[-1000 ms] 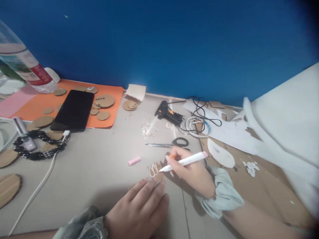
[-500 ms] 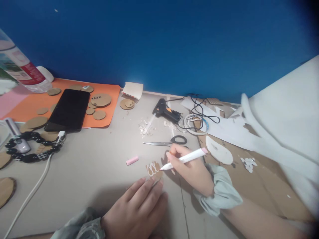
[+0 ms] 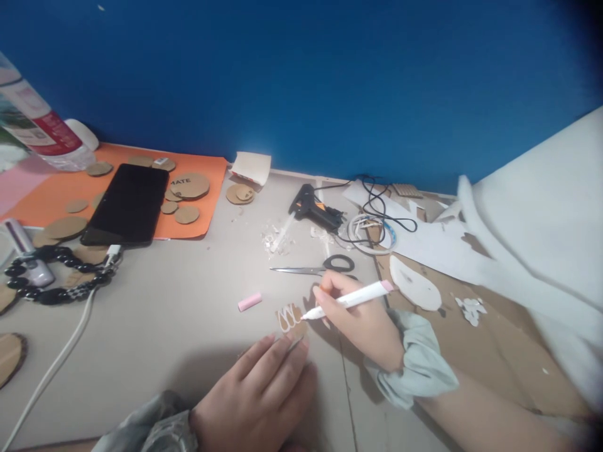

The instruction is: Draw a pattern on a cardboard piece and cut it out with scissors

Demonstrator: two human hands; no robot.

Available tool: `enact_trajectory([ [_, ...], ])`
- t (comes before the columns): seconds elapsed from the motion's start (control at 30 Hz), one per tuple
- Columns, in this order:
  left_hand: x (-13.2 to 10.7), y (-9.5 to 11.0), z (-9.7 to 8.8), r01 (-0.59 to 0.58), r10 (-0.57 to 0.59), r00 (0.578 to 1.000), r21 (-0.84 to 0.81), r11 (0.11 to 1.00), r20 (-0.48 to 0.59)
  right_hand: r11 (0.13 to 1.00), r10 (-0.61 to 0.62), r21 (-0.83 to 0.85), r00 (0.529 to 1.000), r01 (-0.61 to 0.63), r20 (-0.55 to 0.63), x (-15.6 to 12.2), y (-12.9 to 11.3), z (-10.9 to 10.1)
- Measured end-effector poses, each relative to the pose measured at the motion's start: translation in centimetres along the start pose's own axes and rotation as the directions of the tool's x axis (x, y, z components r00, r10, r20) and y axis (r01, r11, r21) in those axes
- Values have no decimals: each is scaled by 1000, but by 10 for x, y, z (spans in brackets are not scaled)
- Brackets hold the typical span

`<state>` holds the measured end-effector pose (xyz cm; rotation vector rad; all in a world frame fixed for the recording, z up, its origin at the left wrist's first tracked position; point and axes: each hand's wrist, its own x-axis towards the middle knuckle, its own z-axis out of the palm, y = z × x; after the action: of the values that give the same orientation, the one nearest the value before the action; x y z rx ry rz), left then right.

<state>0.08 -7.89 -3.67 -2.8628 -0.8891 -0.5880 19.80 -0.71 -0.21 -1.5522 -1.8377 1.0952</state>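
Note:
A small brown piece of cardboard [image 3: 296, 327] with wavy white loops drawn on it lies on the grey table. My left hand [image 3: 261, 389] holds it down, fingertips close together on its near edge; the thumb is mostly hidden. In my right hand [image 3: 358, 320] is a white marker [image 3: 351, 300] with a pink end, gripped like a pen. Its tip touches or nearly touches the right side of the cardboard. The pink marker cap [image 3: 249, 302] lies to the left of the piece. Just beyond my right hand rest black-handled scissors [image 3: 306, 271].
Behind the scissors lies a black glue gun [image 3: 315, 210] with its cord. Orange paper [image 3: 214, 172] at left bears cardboard discs [image 3: 191, 186] and a phone [image 3: 127, 204]. Nearby are a black bead bracelet [image 3: 56, 295] and a bottle [image 3: 51, 135]. Cardboard and paper scraps [image 3: 424, 248] lie right.
The camera view has shifted slightly. The marker tip stays at the right side of the drawn loops, and my left hand has stayed on the cardboard.

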Motion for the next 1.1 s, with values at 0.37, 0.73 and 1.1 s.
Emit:
enact_trajectory([
  [0.37, 2, 0, -3, 23, -23, 1000, -4, 1000, -3, 997, 39, 64, 999, -38, -19, 0, 1, 2],
  [0.73, 1, 1, -3, -4, 4, 999, -3, 1000, 46, 992, 74, 106, 997, -71, -21, 0, -2, 2],
  [1.1, 1, 1, -4, 5, -4, 999, -19, 1000, 44, 992, 73, 108, 997, -72, -6, 1, -4, 1],
])
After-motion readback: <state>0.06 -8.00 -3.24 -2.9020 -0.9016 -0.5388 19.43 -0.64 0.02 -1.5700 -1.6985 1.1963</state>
